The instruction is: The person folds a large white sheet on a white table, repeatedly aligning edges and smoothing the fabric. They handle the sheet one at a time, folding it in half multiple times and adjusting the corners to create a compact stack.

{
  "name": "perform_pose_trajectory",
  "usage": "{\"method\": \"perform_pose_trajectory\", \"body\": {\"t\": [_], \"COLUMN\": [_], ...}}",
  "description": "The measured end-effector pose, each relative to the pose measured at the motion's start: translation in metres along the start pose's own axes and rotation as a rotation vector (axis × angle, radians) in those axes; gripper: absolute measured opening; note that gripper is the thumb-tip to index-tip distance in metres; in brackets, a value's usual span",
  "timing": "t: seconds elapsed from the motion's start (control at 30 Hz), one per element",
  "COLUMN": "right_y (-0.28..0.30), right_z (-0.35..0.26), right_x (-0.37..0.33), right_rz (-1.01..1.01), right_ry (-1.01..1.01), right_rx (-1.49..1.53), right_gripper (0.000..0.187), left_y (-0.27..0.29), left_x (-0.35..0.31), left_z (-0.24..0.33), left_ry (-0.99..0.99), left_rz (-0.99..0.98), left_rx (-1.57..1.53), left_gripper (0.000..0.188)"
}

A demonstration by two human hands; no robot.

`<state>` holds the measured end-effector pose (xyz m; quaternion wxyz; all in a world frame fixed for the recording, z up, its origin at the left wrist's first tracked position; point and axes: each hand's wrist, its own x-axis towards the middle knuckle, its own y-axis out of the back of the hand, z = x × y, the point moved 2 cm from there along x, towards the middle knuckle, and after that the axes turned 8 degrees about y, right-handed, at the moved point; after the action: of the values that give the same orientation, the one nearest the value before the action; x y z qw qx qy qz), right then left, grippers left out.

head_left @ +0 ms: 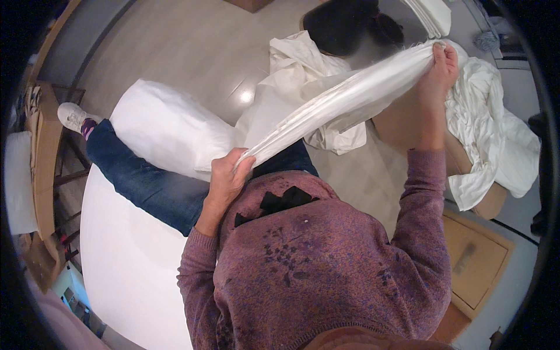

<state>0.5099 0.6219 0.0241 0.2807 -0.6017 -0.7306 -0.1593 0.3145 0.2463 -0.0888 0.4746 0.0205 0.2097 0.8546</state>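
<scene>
A long piece of white fabric (344, 96) is stretched slantwise between my two hands, rising from my lap toward the far right. My left hand (230, 172), close to my waist, is closed around its near end. With my arm reached out, my right hand (444, 65) pinches the far end between thumb and fingers. Folds run along the stretched edge, and the loose part hangs below it. Beneath the left end, a bulky white bundle (169, 125) lies across my leg. More crumpled white cloth (300, 61) trails to the floor beyond the fabric.
Draped white cloth (481, 116) covers a cardboard box (402, 128) at the right. Another cardboard box (475, 262) sits nearer on that side. A rounded white surface (128, 251) is at my left. A dark object (344, 26) stands on the floor (204, 41) ahead.
</scene>
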Motion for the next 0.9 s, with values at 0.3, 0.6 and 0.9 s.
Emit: {"method": "perform_pose_trajectory", "body": {"t": [0.3, 0.6, 0.9], "right_y": [-0.019, -0.096, -0.108], "right_z": [0.030, 0.043, 0.048], "right_x": [-0.003, -0.002, -0.049], "right_rz": [-0.063, -0.227, -0.454], "right_ry": [-0.087, -0.089, -0.350], "right_rx": [0.243, 0.240, 0.112], "right_gripper": [0.012, 0.011, 0.014], "left_y": [0.003, 0.026, 0.023], "left_x": [-0.015, -0.007, -0.001], "left_z": [-0.007, -0.037, -0.074], "left_ry": [0.032, 0.283, 0.433], "left_rz": [0.034, 0.399, 0.355], "left_rx": [-0.046, -0.237, -0.878], "left_gripper": [0.015, 0.018, 0.018]}}
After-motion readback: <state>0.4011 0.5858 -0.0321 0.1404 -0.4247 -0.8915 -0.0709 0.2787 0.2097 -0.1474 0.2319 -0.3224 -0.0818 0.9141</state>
